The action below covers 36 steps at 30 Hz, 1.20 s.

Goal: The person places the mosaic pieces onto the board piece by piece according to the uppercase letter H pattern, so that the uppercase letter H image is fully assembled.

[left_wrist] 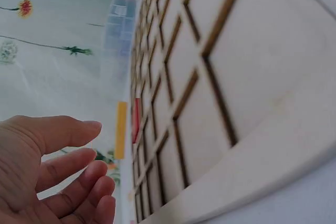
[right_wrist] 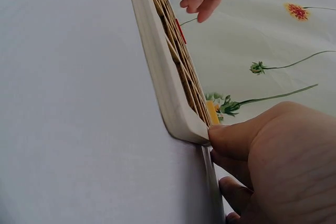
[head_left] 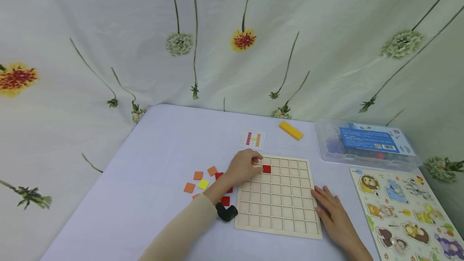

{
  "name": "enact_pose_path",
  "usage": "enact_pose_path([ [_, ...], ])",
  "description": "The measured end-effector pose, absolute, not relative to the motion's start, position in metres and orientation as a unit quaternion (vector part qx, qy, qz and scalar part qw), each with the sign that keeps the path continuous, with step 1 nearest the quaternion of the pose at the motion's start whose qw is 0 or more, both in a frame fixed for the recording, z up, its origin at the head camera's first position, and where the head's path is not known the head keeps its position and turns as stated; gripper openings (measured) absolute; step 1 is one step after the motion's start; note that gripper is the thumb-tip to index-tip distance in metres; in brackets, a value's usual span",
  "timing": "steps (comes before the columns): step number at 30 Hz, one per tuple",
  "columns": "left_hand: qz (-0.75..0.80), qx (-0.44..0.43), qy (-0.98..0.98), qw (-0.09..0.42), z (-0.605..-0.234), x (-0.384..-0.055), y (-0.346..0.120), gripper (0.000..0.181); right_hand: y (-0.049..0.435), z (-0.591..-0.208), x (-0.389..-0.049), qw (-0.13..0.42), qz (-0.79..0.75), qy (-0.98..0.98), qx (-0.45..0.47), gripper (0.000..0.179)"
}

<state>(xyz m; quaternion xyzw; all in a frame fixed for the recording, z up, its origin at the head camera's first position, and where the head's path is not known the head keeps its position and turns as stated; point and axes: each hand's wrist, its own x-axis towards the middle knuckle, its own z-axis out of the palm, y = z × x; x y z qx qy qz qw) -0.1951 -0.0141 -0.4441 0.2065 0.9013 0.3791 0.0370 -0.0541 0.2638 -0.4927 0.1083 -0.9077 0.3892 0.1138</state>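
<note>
A wooden grid board lies flat on the table, with one red square tile in its upper-left part. Over the board's upper-left cells is my left hand, its thumb and fingers apart, just left of that tile. In the left wrist view the left hand has loosely bent fingers and nothing between them. My right hand touches the board's right edge; the right wrist view shows its thumb against the board's corner. Left of the board lie orange tiles, a yellow tile and red tiles, partly behind my left arm.
A pattern card with coloured squares lies behind the board, beside a yellow-orange bar. At the back right stands a clear plastic box. An animal puzzle board lies at the right. Flowered cloth hangs behind the table.
</note>
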Motion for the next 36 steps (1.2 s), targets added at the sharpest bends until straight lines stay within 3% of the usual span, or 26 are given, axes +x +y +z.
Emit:
enact_pose_path([
  [7, 0.439, 0.209, 0.874, 0.001, -0.407, -0.174, -0.055, 0.038, 0.265, -0.494, -0.054, 0.116, 0.387, -0.908, 0.109, 0.042],
  [12, 0.479, 0.197, 0.855, -0.019, -0.402, -0.148, -0.084, 0.038, 0.266, -0.494, -0.054, 0.115, 0.388, -0.908, 0.110, 0.042],
  [19, 0.503, 0.161, 0.848, -0.035, -0.420, -0.113, -0.107, 0.035, 0.266, -0.495, -0.055, 0.113, 0.391, -0.907, 0.112, 0.042],
  [24, 0.527, 0.130, 0.839, -0.015, -0.436, -0.096, -0.115, 0.033, 0.266, -0.494, -0.055, 0.112, 0.391, -0.907, 0.111, 0.042],
  [36, 0.515, 0.095, 0.852, 0.013, -0.471, -0.095, -0.115, 0.033, 0.265, -0.493, -0.054, 0.107, 0.389, -0.909, 0.102, 0.042],
])
